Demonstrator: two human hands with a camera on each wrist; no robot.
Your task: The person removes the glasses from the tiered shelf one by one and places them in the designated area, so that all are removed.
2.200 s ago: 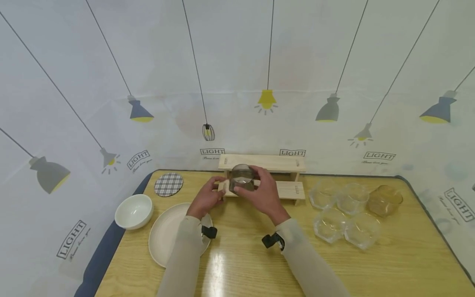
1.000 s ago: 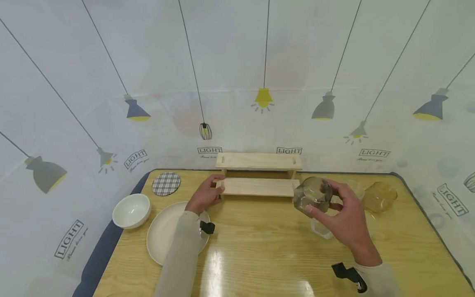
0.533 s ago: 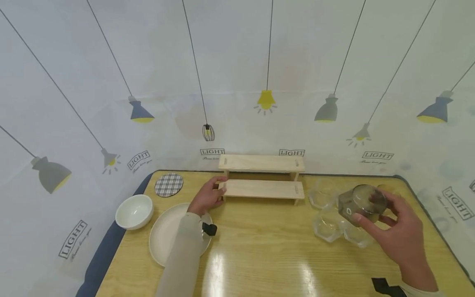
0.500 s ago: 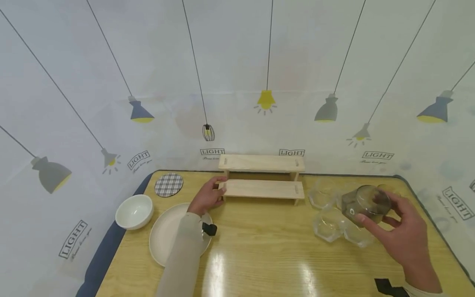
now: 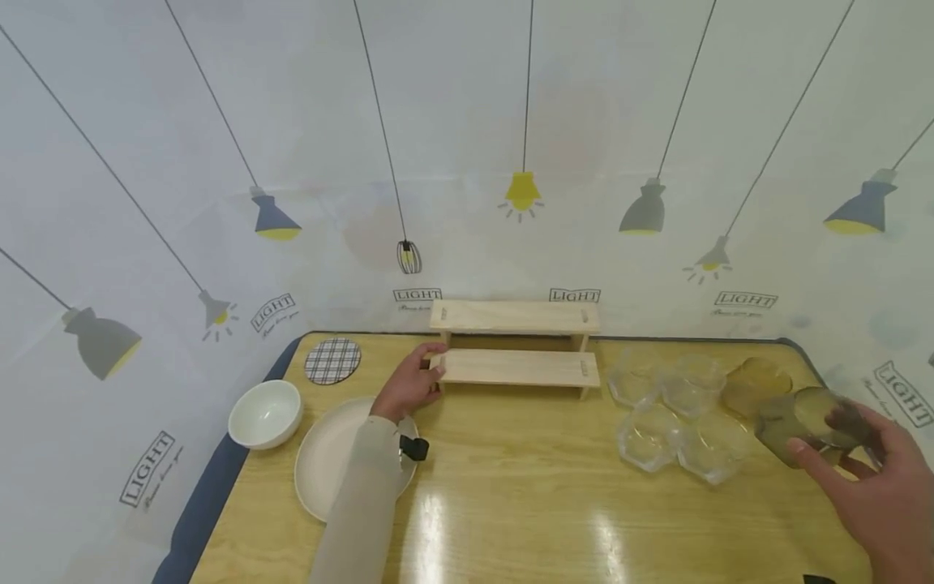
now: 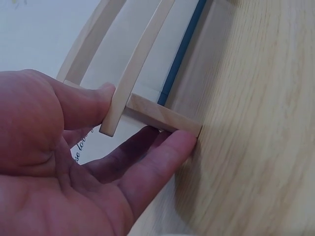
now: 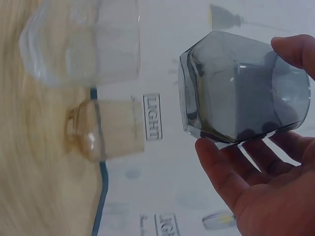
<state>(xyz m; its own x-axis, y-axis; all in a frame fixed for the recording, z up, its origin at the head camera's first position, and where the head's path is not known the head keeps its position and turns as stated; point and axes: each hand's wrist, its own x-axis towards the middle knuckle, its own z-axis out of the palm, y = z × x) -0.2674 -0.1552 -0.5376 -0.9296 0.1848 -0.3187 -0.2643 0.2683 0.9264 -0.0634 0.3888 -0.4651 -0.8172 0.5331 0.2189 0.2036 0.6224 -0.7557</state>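
A smoky grey glass (image 5: pixel 810 426) is held above the table's right side by my right hand (image 5: pixel 886 478). In the right wrist view the glass (image 7: pixel 241 88) has a faceted base; the thumb is on one side and the fingers on the other. My left hand (image 5: pixel 409 385) grips the left end of a two-step wooden shelf (image 5: pixel 518 367) by the back wall. Seen from the left wrist, the thumb presses the lower board (image 6: pixel 140 59) while a fingertip touches the foot of the side support (image 6: pixel 165 115). Both steps of the shelf are bare.
Several clear glasses (image 5: pixel 649 438) stand together right of the shelf. An amber glass (image 5: pixel 755 385) is beside them, just behind the grey one. A white bowl (image 5: pixel 265 414), a beige plate (image 5: pixel 321 462) and a checked coaster (image 5: pixel 332 361) lie at the left of the wooden table (image 5: pixel 511 487).
My right hand has carried the grey glass from the shelf rightward, past the clear glasses, to the table's right side. The left hand has stayed on the shelf's left end.
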